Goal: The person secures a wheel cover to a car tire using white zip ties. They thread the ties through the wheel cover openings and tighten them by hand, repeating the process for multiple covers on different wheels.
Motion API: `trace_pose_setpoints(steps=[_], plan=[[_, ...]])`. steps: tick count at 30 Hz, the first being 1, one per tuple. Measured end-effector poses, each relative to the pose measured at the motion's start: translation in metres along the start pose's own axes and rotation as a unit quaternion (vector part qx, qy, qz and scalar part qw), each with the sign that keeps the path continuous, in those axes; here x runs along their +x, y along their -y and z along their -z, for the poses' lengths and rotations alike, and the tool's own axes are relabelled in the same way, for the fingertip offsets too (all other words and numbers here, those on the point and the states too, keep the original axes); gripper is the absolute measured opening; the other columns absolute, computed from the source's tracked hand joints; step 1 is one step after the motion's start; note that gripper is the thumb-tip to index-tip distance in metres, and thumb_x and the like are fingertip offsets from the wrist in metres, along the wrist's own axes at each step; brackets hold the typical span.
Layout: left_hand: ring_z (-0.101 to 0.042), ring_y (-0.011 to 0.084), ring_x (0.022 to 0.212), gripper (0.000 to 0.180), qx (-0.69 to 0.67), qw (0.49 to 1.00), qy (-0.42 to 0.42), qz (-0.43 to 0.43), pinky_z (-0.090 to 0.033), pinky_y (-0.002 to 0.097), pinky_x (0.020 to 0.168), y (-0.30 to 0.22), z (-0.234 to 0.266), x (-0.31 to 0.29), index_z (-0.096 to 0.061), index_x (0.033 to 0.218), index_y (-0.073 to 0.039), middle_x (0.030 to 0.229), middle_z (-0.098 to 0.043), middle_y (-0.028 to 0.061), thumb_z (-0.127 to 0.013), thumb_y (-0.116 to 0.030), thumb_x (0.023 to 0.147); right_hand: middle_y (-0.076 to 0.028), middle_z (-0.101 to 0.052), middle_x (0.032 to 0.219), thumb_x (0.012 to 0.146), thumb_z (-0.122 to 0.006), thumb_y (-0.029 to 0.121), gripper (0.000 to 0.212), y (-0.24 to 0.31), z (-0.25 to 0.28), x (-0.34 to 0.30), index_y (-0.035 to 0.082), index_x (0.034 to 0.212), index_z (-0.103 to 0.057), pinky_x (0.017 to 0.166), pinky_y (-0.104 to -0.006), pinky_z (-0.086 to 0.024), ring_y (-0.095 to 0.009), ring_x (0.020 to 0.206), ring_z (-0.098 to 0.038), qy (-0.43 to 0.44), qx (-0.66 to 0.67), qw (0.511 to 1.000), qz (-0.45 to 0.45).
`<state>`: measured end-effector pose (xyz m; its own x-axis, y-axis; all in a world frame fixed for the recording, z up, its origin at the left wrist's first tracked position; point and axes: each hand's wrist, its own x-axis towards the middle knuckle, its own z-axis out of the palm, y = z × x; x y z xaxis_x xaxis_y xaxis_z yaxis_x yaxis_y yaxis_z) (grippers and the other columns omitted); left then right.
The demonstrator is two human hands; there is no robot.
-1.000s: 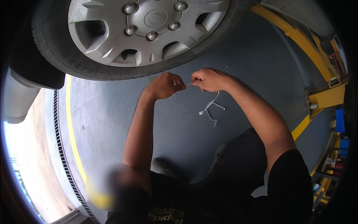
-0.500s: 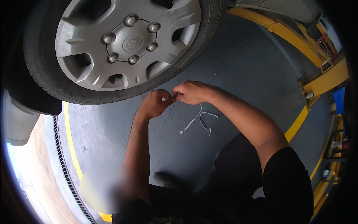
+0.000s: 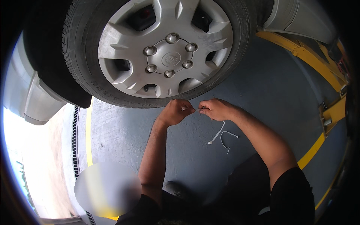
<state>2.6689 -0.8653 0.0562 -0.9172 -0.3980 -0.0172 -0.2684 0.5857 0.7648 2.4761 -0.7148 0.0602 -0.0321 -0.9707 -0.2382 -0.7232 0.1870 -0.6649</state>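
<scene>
Just below the tyre, my left hand (image 3: 175, 112) and my right hand (image 3: 218, 109) are both closed in a pinch, fingertips facing each other. A thin pale strip (image 3: 197, 110) spans the small gap between them; its ends are hidden in the fingers. Two white cable ties (image 3: 215, 136) (image 3: 222, 140) show below my right hand, one with a small square head. I cannot tell whether they hang from that hand or lie on the floor.
A car wheel (image 3: 165, 84) with a silver cover fills the top, its tyre (image 3: 129, 101) close above my hands. Yellow lift arms (image 3: 300, 50) stand at the right on the grey floor (image 3: 120, 131). A dark shoe (image 3: 174, 188) shows below, and a drain grate (image 3: 75, 144) runs along the left.
My fingertips have drawn slightly apart, so the pale strip now shows between them. The view has shifted, and the wheel and my hands appear further right and lower.
</scene>
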Motion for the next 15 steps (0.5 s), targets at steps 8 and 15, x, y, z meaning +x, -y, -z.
trace_pose_setpoints(steps=[8, 15], plan=[[-0.078, 0.0277, 0.095, 0.015, 0.018, 1.000, -0.013, 0.001, -0.060, 0.0404, 0.088, 0.001, 0.006, -0.001, -0.082, 0.099, -0.004, 0.096, -0.081, 0.0136, -0.079, -0.017, 0.092, -0.013, -0.075, 0.089, 0.109, -0.061, 0.028, 0.028, -0.009, -0.003, -0.001, 0.004, 0.121, -0.070, 0.077, -0.0438, -0.055, -0.025, 0.079, -0.072, -0.013, 0.015, 1.000, -0.004], [-0.077, 0.0250, 0.090, 0.019, 0.058, 0.997, -0.028, 0.031, -0.059, 0.0397, 0.083, 0.001, 0.019, -0.004, -0.082, 0.100, -0.003, 0.096, -0.081, 0.0138, -0.082, -0.020, 0.091, -0.008, -0.070, 0.079, 0.108, -0.062, 0.025, 0.025, -0.005, -0.002, -0.003, 0.003, 0.115, -0.069, 0.070, -0.0390, -0.053, -0.019, 0.069, -0.066, -0.009, 0.045, 0.998, -0.043]])
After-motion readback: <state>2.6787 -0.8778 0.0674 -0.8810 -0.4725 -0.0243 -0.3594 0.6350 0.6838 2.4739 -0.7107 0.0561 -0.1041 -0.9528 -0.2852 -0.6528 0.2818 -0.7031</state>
